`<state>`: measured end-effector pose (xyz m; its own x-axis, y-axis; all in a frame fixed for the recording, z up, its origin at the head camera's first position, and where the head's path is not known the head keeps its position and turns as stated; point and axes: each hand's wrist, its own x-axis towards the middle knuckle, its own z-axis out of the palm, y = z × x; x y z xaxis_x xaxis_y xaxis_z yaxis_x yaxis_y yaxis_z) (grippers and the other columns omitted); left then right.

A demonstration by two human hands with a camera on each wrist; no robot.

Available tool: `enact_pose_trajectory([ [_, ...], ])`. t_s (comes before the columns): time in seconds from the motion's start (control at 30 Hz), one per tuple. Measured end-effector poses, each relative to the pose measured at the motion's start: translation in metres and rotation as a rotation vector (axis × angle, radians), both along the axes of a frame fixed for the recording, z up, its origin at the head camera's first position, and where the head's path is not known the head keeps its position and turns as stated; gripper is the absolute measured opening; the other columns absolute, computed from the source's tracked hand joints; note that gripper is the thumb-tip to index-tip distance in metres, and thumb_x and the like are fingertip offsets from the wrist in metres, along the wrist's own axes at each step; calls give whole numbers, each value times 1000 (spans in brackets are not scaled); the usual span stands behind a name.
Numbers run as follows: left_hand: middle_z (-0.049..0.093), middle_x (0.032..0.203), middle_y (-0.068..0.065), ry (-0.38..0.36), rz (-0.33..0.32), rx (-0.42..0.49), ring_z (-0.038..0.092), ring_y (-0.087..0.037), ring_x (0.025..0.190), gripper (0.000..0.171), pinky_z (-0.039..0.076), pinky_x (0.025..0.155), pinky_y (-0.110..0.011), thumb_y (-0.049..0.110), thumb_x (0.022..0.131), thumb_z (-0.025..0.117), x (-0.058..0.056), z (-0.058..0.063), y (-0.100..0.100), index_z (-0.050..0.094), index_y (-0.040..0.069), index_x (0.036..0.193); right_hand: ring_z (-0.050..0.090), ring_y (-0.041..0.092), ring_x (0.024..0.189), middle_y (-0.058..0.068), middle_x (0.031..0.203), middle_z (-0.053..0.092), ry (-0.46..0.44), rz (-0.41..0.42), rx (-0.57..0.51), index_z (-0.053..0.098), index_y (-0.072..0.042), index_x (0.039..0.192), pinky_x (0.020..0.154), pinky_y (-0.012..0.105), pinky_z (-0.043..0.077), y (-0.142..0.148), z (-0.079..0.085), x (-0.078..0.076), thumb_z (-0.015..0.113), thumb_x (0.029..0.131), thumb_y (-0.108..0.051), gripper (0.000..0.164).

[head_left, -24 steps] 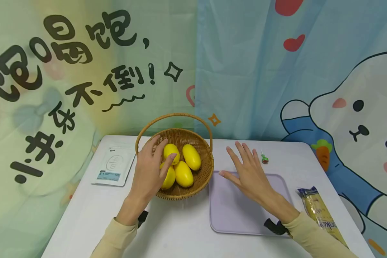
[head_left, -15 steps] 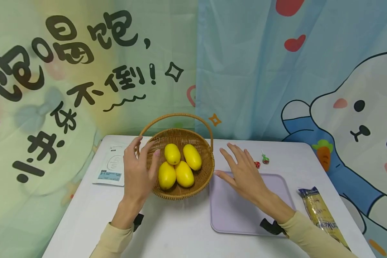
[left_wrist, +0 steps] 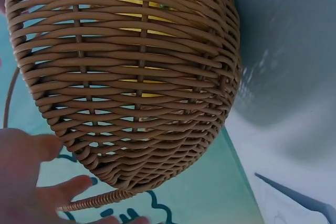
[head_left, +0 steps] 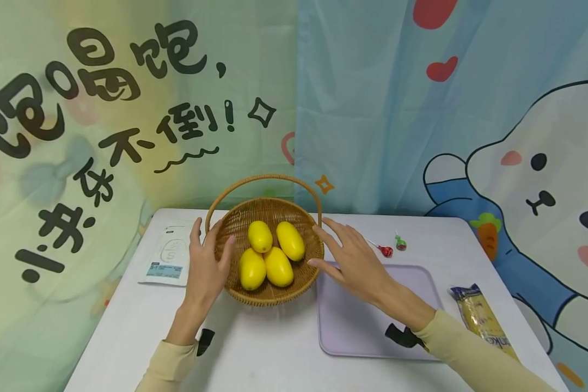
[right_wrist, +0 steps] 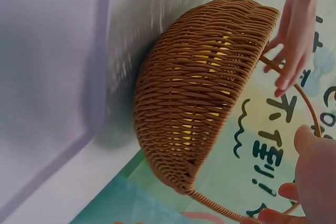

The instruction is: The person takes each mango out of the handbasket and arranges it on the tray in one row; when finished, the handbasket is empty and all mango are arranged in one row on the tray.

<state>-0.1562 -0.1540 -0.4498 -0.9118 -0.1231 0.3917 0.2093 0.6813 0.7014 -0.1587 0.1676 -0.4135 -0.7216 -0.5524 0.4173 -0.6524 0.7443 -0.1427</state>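
Observation:
A brown wicker basket (head_left: 294,282) with an arched handle (head_left: 262,177) stands upright on the table, holding several smooth yellow oval fruits (head_left: 278,267). My left hand (head_left: 207,272) is at its left rim, fingers spread, thumb toward the inside. At the right rim is my right hand (head_left: 360,264), its fingers extended near the handle's base. The left wrist view has the woven wall (left_wrist: 136,77) close up, with that hand's fingertips beside the rim. In the right wrist view the thumb and fingers are apart near the handle; firm contact cannot be told.
A lilac tray (head_left: 372,332) lies right of the basket, under my right forearm. Behind it are a red lollipop (head_left: 385,251) and a green one (head_left: 400,243). A gold snack packet (head_left: 482,318) lies far right, a white pouch (head_left: 169,253) left. Curtains (head_left: 353,109) hang behind the table.
My left hand has moved left from above the fruits to the basket's left rim. My right hand has come left to the right rim, uncovering the red lollipop. The basket has stayed put.

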Motion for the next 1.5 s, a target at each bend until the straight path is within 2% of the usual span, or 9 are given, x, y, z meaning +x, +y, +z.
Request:
enact_pose_trajectory([
  [0.1, 6, 168, -25, -127, -26, 0, 33, -53, 145, 61, 41, 108, -65, 42, 105, 53, -1, -3, -2, 41, 10, 155, 45, 35, 141, 17, 159, 39, -9, 32, 6, 44, -12, 153, 116, 55, 37, -6, 3, -3, 61, 98, -51, 70],
  [0.2, 3, 168, -23, -198, -44, -4, 39, -53, 141, 66, 45, 106, -64, 46, 105, 51, -1, -5, -4, 34, 13, 159, 46, 35, 141, 17, 159, 39, -24, 55, 8, 43, -12, 154, 116, 54, 38, -13, 8, -7, 61, 99, -50, 68],
  [0.4, 6, 167, -26, -232, -78, 12, 46, -54, 135, 69, 47, 104, -63, 45, 104, 55, -2, -7, -3, 31, 11, 160, 51, 36, 136, 20, 159, 38, -51, 106, 33, 43, -11, 154, 113, 53, 42, -27, 17, -21, 61, 102, -38, 61],
  [0.57, 5, 166, -29, -252, -97, 19, 38, -54, 141, 69, 39, 111, -66, 43, 104, 55, -4, -8, -2, 30, 10, 160, 57, 34, 129, 21, 156, 42, -97, 133, 86, 46, -10, 151, 106, 49, 49, -39, 27, -37, 63, 102, -30, 56],
  [0.77, 4, 165, -32, -272, -113, 35, 30, -53, 146, 70, 35, 114, -65, 43, 104, 54, -9, -8, 3, 28, 10, 160, 56, 32, 132, 18, 157, 41, -320, 121, 131, 47, -13, 151, 96, 43, 56, -52, 44, -56, 64, 101, -31, 56],
  [0.93, 6, 165, -32, -287, -103, 30, 32, -54, 145, 70, 35, 113, -66, 44, 104, 53, -6, -10, 3, 29, 8, 160, 51, 33, 137, 18, 158, 38, -518, 114, 209, 44, -12, 153, 102, 45, 53, -63, 46, -70, 64, 101, -31, 59],
  [1.07, 7, 165, -31, -305, -82, 32, 30, -53, 146, 70, 34, 114, -66, 45, 104, 53, -1, -13, 1, 31, 7, 159, 37, 35, 148, 20, 162, 32, -655, 122, 264, 41, -11, 155, 110, 49, 47, -73, 43, -78, 67, 100, -28, 64],
  [1.23, 6, 164, -33, -312, -91, 38, 27, -53, 147, 70, 33, 114, -67, 45, 105, 51, -2, -14, 1, 31, 6, 158, 24, 34, 154, 19, 164, 29, -735, 117, 308, 39, -11, 156, 116, 49, 40, -79, 38, -87, 70, 98, -23, 67],
  [1.5, 6, 163, -34, -329, -90, 37, 32, -54, 144, 69, 36, 113, -66, 44, 105, 53, -4, -13, 3, 31, 4, 158, 20, 33, 156, 17, 166, 27, -808, 87, 367, 43, -14, 155, 117, 49, 38, -83, 25, -98, 74, 94, -17, 69],
])
